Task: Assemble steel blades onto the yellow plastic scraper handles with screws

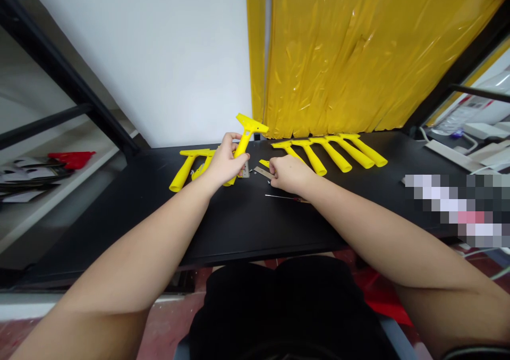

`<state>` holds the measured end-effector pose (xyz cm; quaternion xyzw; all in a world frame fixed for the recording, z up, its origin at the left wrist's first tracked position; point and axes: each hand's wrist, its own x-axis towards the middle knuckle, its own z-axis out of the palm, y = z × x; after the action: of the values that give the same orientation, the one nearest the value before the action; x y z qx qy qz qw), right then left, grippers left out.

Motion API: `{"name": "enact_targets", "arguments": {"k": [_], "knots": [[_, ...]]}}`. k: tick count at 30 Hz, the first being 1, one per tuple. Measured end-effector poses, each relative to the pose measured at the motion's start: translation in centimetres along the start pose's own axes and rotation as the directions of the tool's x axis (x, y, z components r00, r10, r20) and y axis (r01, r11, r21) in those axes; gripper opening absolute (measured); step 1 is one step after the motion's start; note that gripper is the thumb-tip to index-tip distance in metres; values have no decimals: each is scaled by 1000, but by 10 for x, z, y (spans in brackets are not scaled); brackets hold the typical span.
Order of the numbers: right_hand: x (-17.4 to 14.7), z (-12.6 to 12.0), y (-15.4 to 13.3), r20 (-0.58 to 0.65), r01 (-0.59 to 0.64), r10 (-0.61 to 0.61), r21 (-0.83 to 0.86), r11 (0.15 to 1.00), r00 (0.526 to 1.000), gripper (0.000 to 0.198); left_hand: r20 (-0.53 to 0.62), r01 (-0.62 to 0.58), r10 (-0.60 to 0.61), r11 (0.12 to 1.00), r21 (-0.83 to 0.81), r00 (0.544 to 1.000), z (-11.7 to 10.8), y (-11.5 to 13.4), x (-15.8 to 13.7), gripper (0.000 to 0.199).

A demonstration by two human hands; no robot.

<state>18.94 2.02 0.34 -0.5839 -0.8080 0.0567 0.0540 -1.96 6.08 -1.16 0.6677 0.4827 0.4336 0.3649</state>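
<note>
My left hand [228, 161] is closed around the handle of a yellow scraper [251, 126], its wide head pointing up. My right hand [290, 172] is curled low over the table, fingertips pinching the end of a flat metal plate [263, 172]. A yellow piece [264, 163] shows just behind those fingers, partly hidden. Below my left hand lies another metal plate [246, 170], with small screws [252, 171] beside it. A thin screwdriver [283, 196] lies in front of my right hand, its handle end partly covered by my wrist.
Several yellow scrapers [337, 155] are lined up on the black table [247, 222] at right, and more yellow scrapers [183, 173] lie at left. Yellow plastic sheeting [350, 57] and a white panel [179, 57] stand behind. A black frame post [71, 68] rises at left.
</note>
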Motion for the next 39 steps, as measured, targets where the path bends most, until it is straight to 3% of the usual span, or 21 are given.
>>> {"name": "enact_targets", "arguments": {"k": [8, 17, 39], "knots": [[-1, -1, -4, 63, -83, 79, 62, 995, 995, 21, 9, -24, 24, 1000, -4, 1000, -1, -4, 2, 51], [-2, -5, -4, 55, -73, 72, 12, 997, 996, 19, 8, -19, 18, 1000, 22, 1000, -2, -4, 2, 52], [4, -1, 5, 97, -82, 74, 83, 993, 993, 18, 9, -41, 41, 999, 29, 999, -2, -6, 3, 52]]}}
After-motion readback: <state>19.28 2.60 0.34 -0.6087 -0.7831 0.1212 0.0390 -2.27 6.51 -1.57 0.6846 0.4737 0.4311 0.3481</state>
